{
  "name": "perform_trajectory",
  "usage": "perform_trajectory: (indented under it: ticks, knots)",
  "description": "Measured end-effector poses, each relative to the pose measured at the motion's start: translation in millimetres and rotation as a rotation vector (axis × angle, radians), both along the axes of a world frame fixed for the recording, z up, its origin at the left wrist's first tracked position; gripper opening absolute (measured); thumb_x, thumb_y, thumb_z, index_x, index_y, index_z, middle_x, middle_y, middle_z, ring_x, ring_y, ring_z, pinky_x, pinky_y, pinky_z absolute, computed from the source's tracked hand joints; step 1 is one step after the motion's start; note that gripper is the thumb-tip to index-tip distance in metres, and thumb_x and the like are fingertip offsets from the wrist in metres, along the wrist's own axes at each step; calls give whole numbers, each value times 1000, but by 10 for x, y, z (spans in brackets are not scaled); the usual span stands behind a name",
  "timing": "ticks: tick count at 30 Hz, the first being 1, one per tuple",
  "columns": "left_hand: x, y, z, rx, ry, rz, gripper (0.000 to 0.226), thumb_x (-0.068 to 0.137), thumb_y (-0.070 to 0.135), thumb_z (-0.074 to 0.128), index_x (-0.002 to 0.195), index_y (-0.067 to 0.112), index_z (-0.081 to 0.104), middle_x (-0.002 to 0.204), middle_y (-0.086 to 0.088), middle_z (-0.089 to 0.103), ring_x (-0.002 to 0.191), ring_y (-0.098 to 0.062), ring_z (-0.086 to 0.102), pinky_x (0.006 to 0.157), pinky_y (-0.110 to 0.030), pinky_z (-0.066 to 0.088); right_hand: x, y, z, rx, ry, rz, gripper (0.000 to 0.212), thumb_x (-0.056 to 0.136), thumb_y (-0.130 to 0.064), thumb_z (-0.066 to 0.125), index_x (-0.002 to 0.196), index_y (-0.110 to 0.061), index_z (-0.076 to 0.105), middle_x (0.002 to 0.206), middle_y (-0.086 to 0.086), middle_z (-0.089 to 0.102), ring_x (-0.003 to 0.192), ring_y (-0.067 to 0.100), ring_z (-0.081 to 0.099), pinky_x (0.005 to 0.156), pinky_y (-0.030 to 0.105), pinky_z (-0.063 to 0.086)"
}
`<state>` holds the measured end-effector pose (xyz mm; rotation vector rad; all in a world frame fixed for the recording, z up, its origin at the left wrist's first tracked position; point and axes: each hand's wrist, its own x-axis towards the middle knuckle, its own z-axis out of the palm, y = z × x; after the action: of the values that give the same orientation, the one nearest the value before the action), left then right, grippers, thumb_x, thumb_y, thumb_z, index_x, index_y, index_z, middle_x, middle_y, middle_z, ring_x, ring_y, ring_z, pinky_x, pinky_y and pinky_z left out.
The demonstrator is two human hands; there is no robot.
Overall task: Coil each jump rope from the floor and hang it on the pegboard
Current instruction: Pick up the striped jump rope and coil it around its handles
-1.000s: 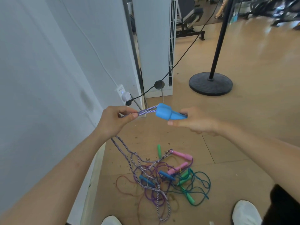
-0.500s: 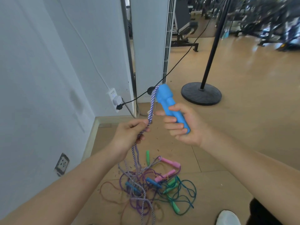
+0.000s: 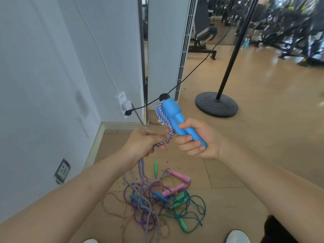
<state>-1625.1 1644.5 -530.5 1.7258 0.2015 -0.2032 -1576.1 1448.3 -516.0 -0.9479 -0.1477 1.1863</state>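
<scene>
Head camera is looking down over a pale wooden floor (image 3: 263, 137) that is stretching away toward blurred gym machines, with a white wall (image 3: 43, 85) running along the left side. A tall white unit with a vented edge (image 3: 164, 50) is standing against that wall, and a black pole stand (image 3: 216, 105) is resting on its round base to the right of it. A black cable (image 3: 192, 72) is slanting down past the unit toward a plug adapter (image 3: 125, 106) on the wall.

Near the bottom, between the forearms, a tangled pile of jump ropes (image 3: 157, 204) is lying on the floor, with purple, teal and brown cords crossing each other. Pink handles (image 3: 180, 177) are lying at its upper right and a green handle (image 3: 155, 168) is lying just above it, apart from the tangle.

Above the pile, the right hand (image 3: 198, 142) is gripping a pair of blue handles (image 3: 178, 120) side by side, fingers curling round their thin ends, thick ends pointing up and left. A blue-and-white braided rope (image 3: 166, 123) is coming off those thick ends, looping down beside them and passing into the left hand (image 3: 145, 144), which is closing its fingers round the cord just beside the right hand. Below the left hand the braided rope is hanging down and trailing into the pile on the floor.

A wall socket (image 3: 62, 171) is sitting low on the wall at the left, and the toe of a white shoe (image 3: 237, 236) is showing at the bottom edge
</scene>
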Motion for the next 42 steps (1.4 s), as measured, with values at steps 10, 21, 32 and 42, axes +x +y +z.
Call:
perform_trajectory:
  ticks: [10,21,32,42]
  knots:
    - [-64,142,36,221,-143,-174,14,89,25,74,96,14,77,65,-4,68,43,-4,46,48,-15,40,82,-116,63,-347,-240,-132,9,92,-24,52,94,-19,45,57,-6,32,36,4,26,31,16,20]
    - [-67,417,282,420,-281,-334,15,85,31,78,77,18,77,66,-12,64,60,-14,51,61,-29,38,38,-220,-67,-961,-944,136,44,86,-44,72,79,-18,37,57,-2,31,44,15,28,42,24,29]
    - [92,305,204,308,-360,-182,23,84,29,78,66,20,67,57,5,38,54,-8,29,50,-18,26,-321,78,-281,-1106,-1894,270,43,85,-55,63,94,-20,39,85,1,54,74,30,55,64,39,48]
    - [234,471,91,189,-304,-201,18,89,22,73,94,5,76,63,0,67,54,-3,51,54,-14,40,-513,-49,-178,-978,-2034,49,95,87,-53,64,157,-29,5,60,-9,39,56,28,42,56,32,35]
